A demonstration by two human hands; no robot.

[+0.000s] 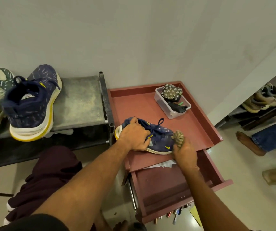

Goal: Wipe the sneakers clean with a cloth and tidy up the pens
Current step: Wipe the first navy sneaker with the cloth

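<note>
One navy sneaker point(32, 104) sits toward the left end of the bench point(80, 97). At the front edge of the red table point(134, 100), the left hand point(134, 136) grips the other sneaker point(160, 140) around its laces. The right hand point(184, 151) clutches a bunched cloth point(178, 136) against the toe. Pens point(175, 214) lie on the floor beneath the open drawer point(175, 184).
</note>
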